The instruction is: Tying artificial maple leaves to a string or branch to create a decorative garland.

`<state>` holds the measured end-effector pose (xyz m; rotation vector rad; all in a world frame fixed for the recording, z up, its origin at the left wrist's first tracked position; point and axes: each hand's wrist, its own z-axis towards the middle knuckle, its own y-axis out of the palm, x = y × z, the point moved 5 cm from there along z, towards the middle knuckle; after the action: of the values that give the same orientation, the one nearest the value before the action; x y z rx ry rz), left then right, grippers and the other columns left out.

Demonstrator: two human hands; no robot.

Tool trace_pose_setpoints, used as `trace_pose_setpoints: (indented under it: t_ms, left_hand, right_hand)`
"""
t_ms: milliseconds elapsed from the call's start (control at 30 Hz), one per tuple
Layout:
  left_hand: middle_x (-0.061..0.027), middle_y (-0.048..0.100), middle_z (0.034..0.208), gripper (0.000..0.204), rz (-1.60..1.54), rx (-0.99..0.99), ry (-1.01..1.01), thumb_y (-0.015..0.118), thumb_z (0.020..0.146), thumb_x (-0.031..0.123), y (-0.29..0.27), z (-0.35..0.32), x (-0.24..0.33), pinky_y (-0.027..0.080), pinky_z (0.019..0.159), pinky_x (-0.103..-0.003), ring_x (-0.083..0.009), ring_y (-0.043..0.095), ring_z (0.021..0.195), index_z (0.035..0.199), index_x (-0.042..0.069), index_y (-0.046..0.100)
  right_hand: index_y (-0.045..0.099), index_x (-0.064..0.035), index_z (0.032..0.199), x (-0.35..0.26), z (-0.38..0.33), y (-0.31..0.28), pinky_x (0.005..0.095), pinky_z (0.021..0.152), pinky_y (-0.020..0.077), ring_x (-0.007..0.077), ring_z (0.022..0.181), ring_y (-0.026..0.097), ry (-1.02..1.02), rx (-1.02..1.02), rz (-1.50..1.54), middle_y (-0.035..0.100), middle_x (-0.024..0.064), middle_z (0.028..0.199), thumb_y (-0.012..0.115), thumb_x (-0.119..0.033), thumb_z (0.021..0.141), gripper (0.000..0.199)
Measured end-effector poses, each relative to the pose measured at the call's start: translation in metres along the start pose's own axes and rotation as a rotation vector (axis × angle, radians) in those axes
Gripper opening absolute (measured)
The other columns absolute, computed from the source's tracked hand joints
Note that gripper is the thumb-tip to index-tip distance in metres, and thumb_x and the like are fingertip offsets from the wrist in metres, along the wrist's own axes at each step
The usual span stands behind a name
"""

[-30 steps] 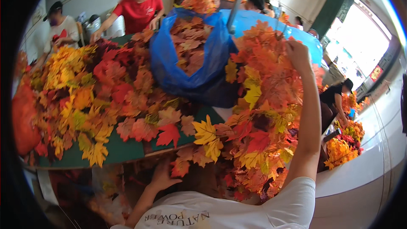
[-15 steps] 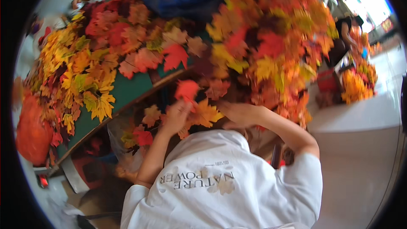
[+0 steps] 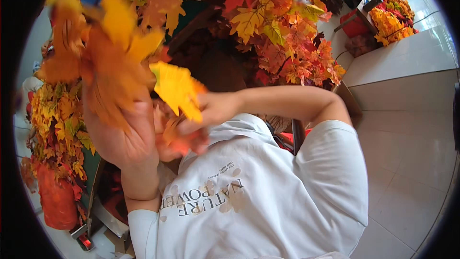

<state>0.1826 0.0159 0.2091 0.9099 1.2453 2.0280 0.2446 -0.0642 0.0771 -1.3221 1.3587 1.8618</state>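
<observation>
My left hand [image 3: 132, 132] is raised close to the view, palm and wrist showing. A blurred bunch of orange and yellow artificial maple leaves [image 3: 112, 50] covers its fingers and rises with it, so the hand seems to hold the bunch. To its right, my right hand [image 3: 208, 110] reaches across my chest with fingers bent, gripping leaves beside a sharp yellow maple leaf [image 3: 177, 88]. Blurred orange-red leaves [image 3: 175, 136] hang below, between the two hands. The stems in the grip are hidden.
Red and orange leaf garlands [image 3: 292, 43] hang off the table ahead. Yellow leaves [image 3: 57, 124] and an orange-red bag [image 3: 55, 196] are at the left. A green tabletop edge [image 3: 191, 17] shows between leaves. At the right are a red bin [image 3: 353, 23] and a pale wall [image 3: 402, 57].
My left hand has come up and left, close to the view, with the leaf bunch. My right hand has moved left to meet it. The whole view has shifted.
</observation>
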Motion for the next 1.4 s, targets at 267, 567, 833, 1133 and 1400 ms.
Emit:
trace_pose_setpoints:
  t_ms: [267,567,833,1133,1400]
  left_hand:
    - [-0.0200,0.047,0.127,0.056,0.619,-0.131,-0.473,0.050,0.093,0.030,-0.001,0.023,-0.089,0.042,0.097,-0.037,-0.0267,0.045,0.121,0.133,-0.005,0.036]
    - [-0.0058,0.060,0.102,0.022,1.034,-0.469,-1.047,0.059,0.087,0.010,-0.087,0.000,-0.144,0.043,0.085,-0.027,-0.0156,0.056,0.094,0.107,0.000,0.062]
    - [-0.0052,0.060,0.104,0.030,1.121,0.267,-1.079,0.058,0.090,0.014,-0.230,-0.044,-0.081,0.046,0.085,-0.026,-0.0121,0.057,0.095,0.117,0.000,0.057]
    - [-0.0063,0.062,0.103,0.029,1.251,0.607,-0.969,0.062,0.088,0.014,-0.299,-0.164,-0.024,0.047,0.086,-0.026,-0.0134,0.058,0.096,0.116,0.006,0.059]
    - [-0.0150,0.059,0.108,0.029,1.913,0.639,-0.698,0.056,0.088,0.017,-0.243,-0.245,-0.007,0.047,0.087,-0.037,-0.0315,0.058,0.099,0.113,0.003,0.057]
  right_hand:
    - [0.052,-0.0063,0.121,-0.141,-0.203,-0.103,0.0372,0.096,0.0437,0.0265,0.110,0.052,0.668,0.379,-0.723,0.051,0.0123,0.122,0.061,-0.023,0.082,0.043]
    - [0.052,-0.0067,0.121,-0.100,-0.250,-0.142,0.0380,0.096,0.0438,0.0266,0.111,0.051,0.768,0.390,-0.557,0.051,0.0124,0.122,0.061,-0.024,0.083,0.043]
    - [0.053,-0.0070,0.121,-0.037,-0.270,-0.194,0.0387,0.096,0.0440,0.0267,0.112,0.051,0.859,0.360,-0.396,0.051,0.0124,0.123,0.060,-0.024,0.083,0.043]
    - [0.053,-0.0074,0.122,0.045,-0.038,-0.260,0.0396,0.095,0.0441,0.0268,0.113,0.050,0.838,-0.281,-0.530,0.051,0.0124,0.123,0.060,-0.024,0.084,0.042]
    - [0.053,-0.0077,0.122,0.135,0.258,-0.076,0.0403,0.095,0.0443,0.0269,0.114,0.050,0.680,-1.123,-0.801,0.050,0.0125,0.124,0.059,-0.025,0.084,0.042]
